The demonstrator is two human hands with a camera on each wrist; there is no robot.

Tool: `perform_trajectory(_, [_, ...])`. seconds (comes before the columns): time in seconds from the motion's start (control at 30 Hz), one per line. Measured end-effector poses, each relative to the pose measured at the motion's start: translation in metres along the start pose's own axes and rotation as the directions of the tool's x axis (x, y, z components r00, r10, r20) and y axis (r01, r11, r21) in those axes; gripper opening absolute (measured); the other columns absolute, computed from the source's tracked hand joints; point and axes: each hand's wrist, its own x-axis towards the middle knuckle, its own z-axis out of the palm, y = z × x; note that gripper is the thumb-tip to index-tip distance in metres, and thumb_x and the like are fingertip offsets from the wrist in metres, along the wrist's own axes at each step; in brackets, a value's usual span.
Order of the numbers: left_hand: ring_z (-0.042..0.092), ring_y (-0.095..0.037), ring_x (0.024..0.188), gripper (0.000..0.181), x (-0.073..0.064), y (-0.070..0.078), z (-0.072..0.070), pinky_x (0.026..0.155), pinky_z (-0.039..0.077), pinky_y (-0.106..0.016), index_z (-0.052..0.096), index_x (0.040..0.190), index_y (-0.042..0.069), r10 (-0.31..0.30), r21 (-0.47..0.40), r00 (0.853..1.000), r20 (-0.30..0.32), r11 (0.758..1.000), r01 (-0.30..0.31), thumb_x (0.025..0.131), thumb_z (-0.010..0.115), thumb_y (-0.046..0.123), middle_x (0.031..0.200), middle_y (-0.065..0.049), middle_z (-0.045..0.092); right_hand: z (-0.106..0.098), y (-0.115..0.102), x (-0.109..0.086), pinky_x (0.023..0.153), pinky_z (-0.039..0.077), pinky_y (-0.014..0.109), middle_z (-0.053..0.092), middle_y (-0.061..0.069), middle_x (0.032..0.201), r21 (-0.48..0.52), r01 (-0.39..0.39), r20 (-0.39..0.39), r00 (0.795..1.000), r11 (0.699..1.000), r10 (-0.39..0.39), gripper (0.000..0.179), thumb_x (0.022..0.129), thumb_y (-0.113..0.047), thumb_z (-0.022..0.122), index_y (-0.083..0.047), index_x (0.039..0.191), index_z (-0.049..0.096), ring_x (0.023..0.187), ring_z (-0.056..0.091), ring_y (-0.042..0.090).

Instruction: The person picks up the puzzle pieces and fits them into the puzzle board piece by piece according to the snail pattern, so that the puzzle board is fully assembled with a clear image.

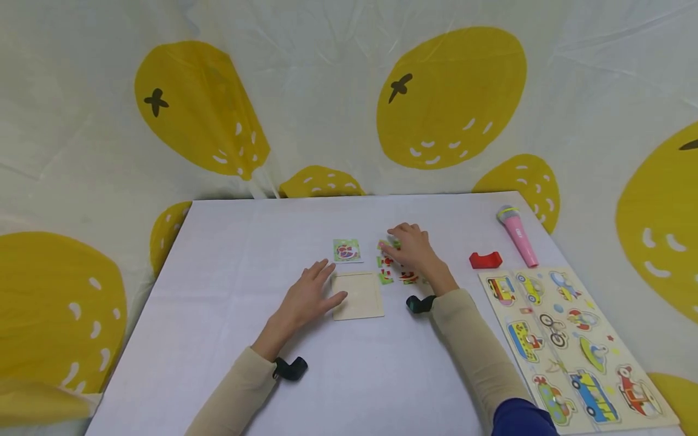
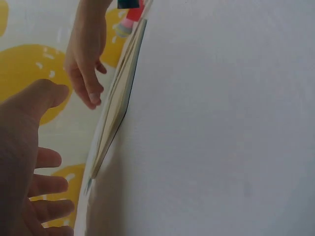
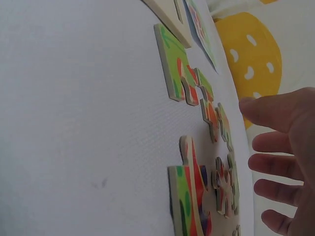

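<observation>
My left hand (image 1: 306, 298) is held with fingers spread beside the left edge of a shallow square wooden puzzle tray (image 1: 357, 297), which has nothing in it. Several loose jigsaw pieces (image 1: 385, 275) in green, red and white lie just right of the tray. Over these pieces hovers my right hand (image 1: 415, 249), partly covering them in the head view. In the right wrist view its fingers (image 3: 275, 164) are apart and hold nothing, with a green-and-red jigsaw piece (image 3: 170, 61) flat on the table. Behind the tray lies a small square picture card (image 1: 347, 250).
On the right lies a large wooden peg puzzle board (image 1: 555, 366) with vehicle pictures. A red curved block (image 1: 485, 260) and a pink toy microphone (image 1: 520, 238) lie behind it. A curtain with yellow fruit prints (image 1: 452, 97) hangs at the table's back edge.
</observation>
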Motion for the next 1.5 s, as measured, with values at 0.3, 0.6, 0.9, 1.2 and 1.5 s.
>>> perform_trajectory(0.3, [0.040, -0.034, 0.146, 0.079, -0.004, 0.000, 0.009, 0.123, 0.031, -0.051, 0.050, 0.146, 0.010, 0.000, -0.001, 0.997, 0.074, 1.000, 0.000, 0.087, 0.066, 0.061, 0.157, -0.014, 0.042, 0.006, 0.005, 0.011, 0.103, 0.035, 0.058, 0.056, 0.015, 0.136, -0.022, -0.021, 0.064, 0.998, 1.000, 0.022, 0.053, 0.092, -0.046, 0.066, -0.010, 0.130, 0.066, 0.125, 0.045, 0.037])
perform_trajectory(0.6, [0.033, -0.030, 0.151, 0.089, -0.006, -0.002, 0.011, 0.126, 0.024, -0.049, 0.048, 0.148, 0.007, 0.035, 0.036, 0.991, 0.126, 0.999, -0.040, 0.083, 0.070, 0.063, 0.159, -0.011, 0.041, 0.009, 0.001, 0.013, 0.098, 0.039, 0.058, 0.058, 0.015, 0.132, -0.008, 0.007, 0.055, 0.998, 1.000, -0.007, 0.046, 0.091, -0.041, 0.069, -0.010, 0.125, 0.070, 0.120, 0.047, 0.037])
perform_trajectory(0.9, [0.023, -0.028, 0.155, 0.108, -0.009, -0.008, 0.010, 0.128, 0.019, -0.046, 0.039, 0.153, 0.005, 0.066, 0.023, 0.981, 0.181, 0.997, -0.071, 0.074, 0.073, 0.071, 0.163, -0.010, 0.033, 0.012, 0.001, 0.014, 0.107, 0.039, 0.055, 0.056, 0.018, 0.132, 0.087, -0.009, 0.042, 0.999, 0.996, 0.005, 0.045, 0.092, -0.033, 0.071, -0.003, 0.126, 0.067, 0.123, 0.045, 0.037])
perform_trajectory(1.2, [0.020, -0.024, 0.156, 0.108, -0.010, -0.013, 0.009, 0.129, 0.016, -0.041, 0.039, 0.153, 0.004, 0.043, -0.051, 0.984, 0.174, 0.998, -0.034, 0.073, 0.078, 0.064, 0.164, -0.006, 0.032, 0.013, -0.001, 0.014, 0.107, 0.041, 0.051, 0.057, 0.018, 0.130, 0.145, -0.039, 0.038, 0.999, 0.989, 0.034, 0.046, 0.091, -0.030, 0.072, -0.002, 0.127, 0.063, 0.121, 0.046, 0.035])
perform_trajectory(1.5, [0.021, -0.022, 0.156, 0.107, -0.010, -0.014, 0.011, 0.129, 0.015, -0.040, 0.040, 0.152, 0.005, 0.042, -0.063, 0.986, 0.161, 0.997, -0.032, 0.073, 0.079, 0.065, 0.163, -0.004, 0.034, 0.013, -0.004, 0.012, 0.103, 0.039, 0.055, 0.066, 0.014, 0.114, 0.177, -0.043, 0.025, 0.999, 0.983, 0.039, 0.043, 0.091, -0.028, 0.074, -0.005, 0.126, 0.063, 0.108, 0.052, 0.032])
